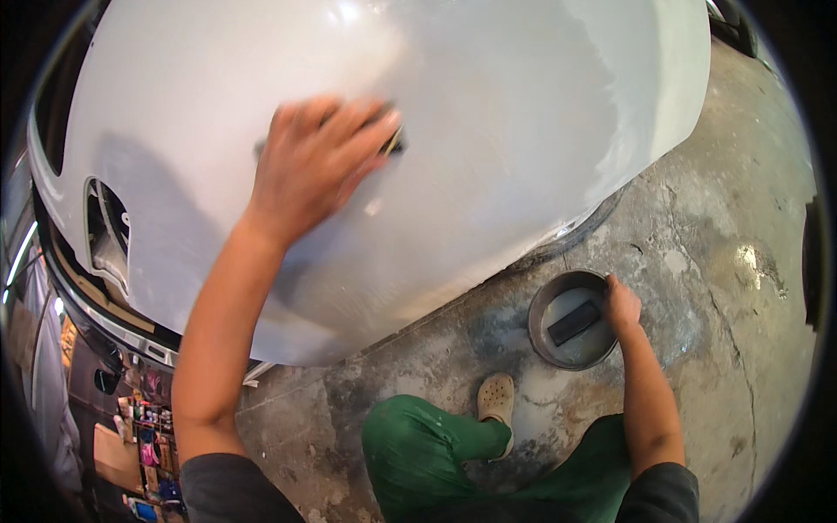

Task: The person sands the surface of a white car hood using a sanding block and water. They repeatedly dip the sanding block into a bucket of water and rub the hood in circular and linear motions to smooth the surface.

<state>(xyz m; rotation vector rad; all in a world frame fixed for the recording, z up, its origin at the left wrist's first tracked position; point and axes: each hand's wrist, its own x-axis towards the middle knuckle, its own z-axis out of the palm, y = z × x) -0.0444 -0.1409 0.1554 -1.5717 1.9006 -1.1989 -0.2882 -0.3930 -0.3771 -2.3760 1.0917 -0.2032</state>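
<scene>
My left hand (321,161) is closed over a dark sanding block (397,148) and presses it flat on a pale grey car body panel (488,131). The hand is blurred, and most of the block lies hidden under the palm; a thin yellowish edge shows by the fingertips. Part of the panel's surface looks wet and darker grey. At the lower right, my right hand (622,305) grips the rim of a round dark bucket (535,329). Cloudy water sits in the bucket, with a black rectangular block (575,322) in it.
Below the panel's curved edge lies a stained concrete floor (697,288) with a long crack. A beige clog (496,401) is on my foot between the panel and my knees. An oval cut-out (106,227) opens in the panel's left side. Cluttered shelves (153,436) stand at the lower left.
</scene>
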